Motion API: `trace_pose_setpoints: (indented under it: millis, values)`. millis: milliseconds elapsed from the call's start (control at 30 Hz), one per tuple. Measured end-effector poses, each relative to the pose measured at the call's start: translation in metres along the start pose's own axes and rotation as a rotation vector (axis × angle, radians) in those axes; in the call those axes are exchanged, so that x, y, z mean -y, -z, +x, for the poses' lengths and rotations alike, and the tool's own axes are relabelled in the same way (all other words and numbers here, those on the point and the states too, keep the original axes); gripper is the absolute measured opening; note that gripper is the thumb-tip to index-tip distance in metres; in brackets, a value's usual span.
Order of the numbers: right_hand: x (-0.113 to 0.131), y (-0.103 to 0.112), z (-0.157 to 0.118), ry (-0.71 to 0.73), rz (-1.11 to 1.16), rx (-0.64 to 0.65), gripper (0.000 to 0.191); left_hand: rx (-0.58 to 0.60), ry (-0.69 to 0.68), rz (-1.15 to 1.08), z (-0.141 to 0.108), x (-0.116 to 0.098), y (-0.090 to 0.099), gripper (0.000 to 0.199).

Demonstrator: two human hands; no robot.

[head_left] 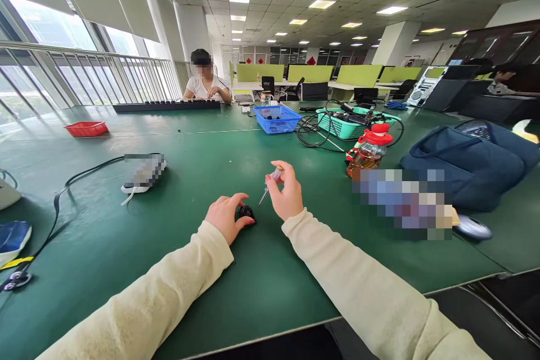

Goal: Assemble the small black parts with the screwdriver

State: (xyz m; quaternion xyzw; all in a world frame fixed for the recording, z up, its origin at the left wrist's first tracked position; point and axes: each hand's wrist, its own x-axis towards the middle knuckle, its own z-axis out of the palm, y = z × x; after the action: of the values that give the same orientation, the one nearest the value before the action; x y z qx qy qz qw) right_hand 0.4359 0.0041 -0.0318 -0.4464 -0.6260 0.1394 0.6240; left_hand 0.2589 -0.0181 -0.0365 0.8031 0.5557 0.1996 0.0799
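My left hand rests on the green table, its thumb and fingers closed around a small black part. What kind of part it is, I cannot make out. To the right of it, my right hand grips a small screwdriver between thumb and fingers. The tool slants, its thin metal tip pointing down and left towards the black part. A small gap shows between tip and part.
Farther back stand a blue basket and a teal basket full of cables. A red-lidded bottle and a navy bag lie right. Left are a red tray and a corded device. Another person sits opposite.
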Motion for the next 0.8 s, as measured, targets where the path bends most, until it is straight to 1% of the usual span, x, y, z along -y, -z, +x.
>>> trace_pose_setpoints:
  millis: [100,200,400,567,800]
  values:
    - [-0.0017,0.0002,0.0013,-0.038,0.186,-0.081,0.031,-0.008,0.027,-0.022,-0.0015,0.0030,-0.0010,0.051]
    - [-0.0021,-0.0011,0.0005,-0.053,0.296,-0.069,0.031,0.008,0.053,-0.021,-0.0031,0.0051,-0.0030,0.049]
    - [-0.0009,-0.0035,-0.0041,-0.010,0.307,0.035,0.032,0.056,0.048,-0.005,-0.0028,0.0024,-0.0010,0.037]
    - [-0.0013,-0.0039,-0.0057,0.021,0.330,0.082,0.032,0.088,0.070,0.013,-0.0023,-0.0008,0.0013,0.040]
    - [0.0021,-0.0042,-0.0062,0.041,0.299,0.137,0.031,0.089,0.077,0.020,-0.0024,-0.0022,0.0022,0.041]
